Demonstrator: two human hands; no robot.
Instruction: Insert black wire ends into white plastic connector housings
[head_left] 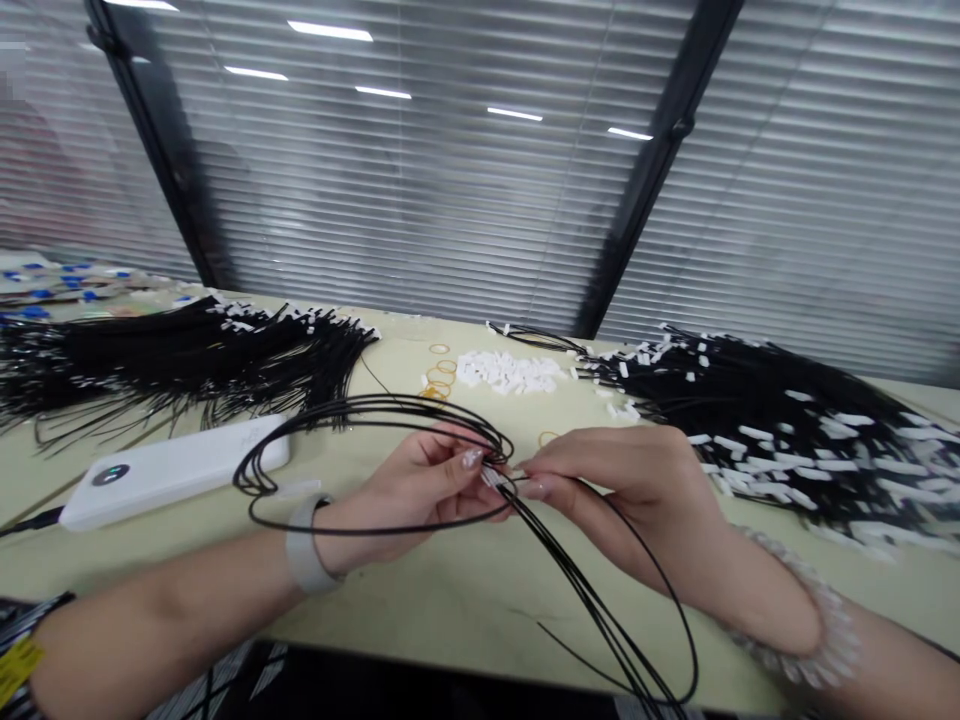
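Thin black cables (577, 580) run through my two hands above the table. My left hand (431, 475) is closed around the bundle, its thumb pressed on it near some small whitish ends (493, 478). From there several strands loop back to the left over my wrist, and others hang down past the table's front edge. My right hand (600, 490) pinches a single black cable between thumb and forefinger, right beside the left fingertips. That strand curves down in a wide arc. The exact grip point is partly hidden by the fingers.
Behind my hands lie a heap of small white connectors (510, 371) and some yellow rubber bands (442, 375). Piles of black cables rest at left (187, 355) and right (765, 400), the right one with white ends. A white power bank (180, 470) lies near my left forearm.
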